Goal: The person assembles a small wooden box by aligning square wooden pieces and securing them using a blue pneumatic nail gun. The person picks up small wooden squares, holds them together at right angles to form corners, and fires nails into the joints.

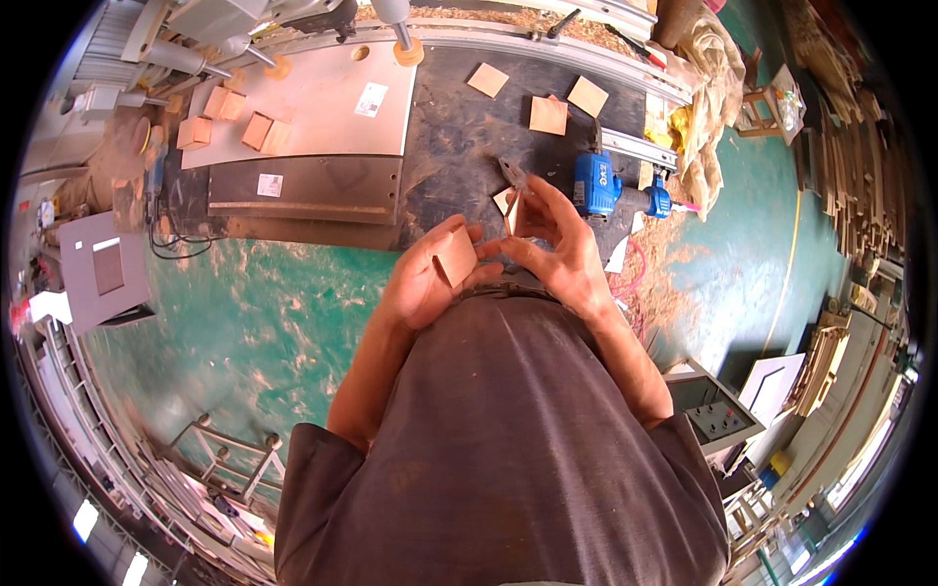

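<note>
In front of my waist, my left hand [418, 283] is closed on a small wooden piece [455, 256], which looks like joined squares with a dark gap along one side. A thin wooden square [511, 216], seen nearly edge-on, is pinched between the thumb and fingers of my right hand [565, 249]. The two hands are close together at the near edge of the dark worktable [445, 117]. Just beyond the right hand lie pliers [512, 174], with part of another light wooden piece [502, 200] showing beside them. A blue nail gun [598, 186] rests to the right.
Loose wooden squares [548, 115] lie at the table's far side. Several small joined wooden pieces [264, 133] sit on a pale board [313, 107] at the left. Clamp rods with round pads [408, 52] reach over the back. Sawdust and a red hose [637, 266] are at the right.
</note>
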Demonstrator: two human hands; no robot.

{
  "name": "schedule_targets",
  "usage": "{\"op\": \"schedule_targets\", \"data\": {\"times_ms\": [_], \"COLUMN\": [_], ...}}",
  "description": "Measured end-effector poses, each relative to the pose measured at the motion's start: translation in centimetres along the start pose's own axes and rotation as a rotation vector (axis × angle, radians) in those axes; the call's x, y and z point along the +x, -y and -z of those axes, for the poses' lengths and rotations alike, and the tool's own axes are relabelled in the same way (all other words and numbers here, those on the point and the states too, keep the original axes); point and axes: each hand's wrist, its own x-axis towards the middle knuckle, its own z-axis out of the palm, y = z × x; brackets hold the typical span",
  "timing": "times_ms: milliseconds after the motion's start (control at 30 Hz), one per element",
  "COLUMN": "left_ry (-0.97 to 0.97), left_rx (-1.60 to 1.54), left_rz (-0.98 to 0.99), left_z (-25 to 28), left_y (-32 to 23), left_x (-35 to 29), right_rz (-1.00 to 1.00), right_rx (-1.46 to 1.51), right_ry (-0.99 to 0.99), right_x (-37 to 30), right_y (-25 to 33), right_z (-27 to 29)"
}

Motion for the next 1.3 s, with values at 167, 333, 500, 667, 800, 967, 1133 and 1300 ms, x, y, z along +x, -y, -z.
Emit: {"op": "schedule_targets", "data": {"times_ms": [167, 333, 500, 667, 800, 967, 1133, 1300], "left_ry": [-0.016, -0.045, -0.207, -0.044, -0.043, -0.043, -0.051, -0.025], "left_rx": [0.006, 0.115, 0.455, 1.117, 1.155, 1.107, 0.678, 0.646], "left_rz": [0.051, -0.02, -0.172, -0.19, -0.209, -0.152, -0.096, -0.209], "left_z": [-1.1, 1.5, 0.7, -2.1, -2.4, -1.4, -0.8, -3.4], "left_y": [-0.7, -0.4, 0.3, -0.9, -0.7, -0.9, -1.7, -1.4], "left_x": [-0.3, -0.2, -1.2, -2.6, -2.9, -3.4, -3.0, -2.7], "right_rz": [0.004, 0.163, -0.015, -0.002, 0.216, 0.252, 0.136, 0.185], "right_rx": [-0.128, -0.162, -0.172, -0.219, -0.256, -0.292, -0.21, -0.245], "right_ry": [0.065, 0.105, 0.198, 0.242, 0.223, 0.254, 0.368, 0.377], "right_x": [-0.1, -0.1, -0.7, -0.7, -0.4, -0.4, -0.4, -0.2], "right_y": [0.2, 0.4, 0.7, 0.9, 0.4, 0.4, 2.0, 2.9], "right_z": [0.8, 1.2, 1.9, 2.1, 2.2, 2.6, 2.5, 2.1]}}
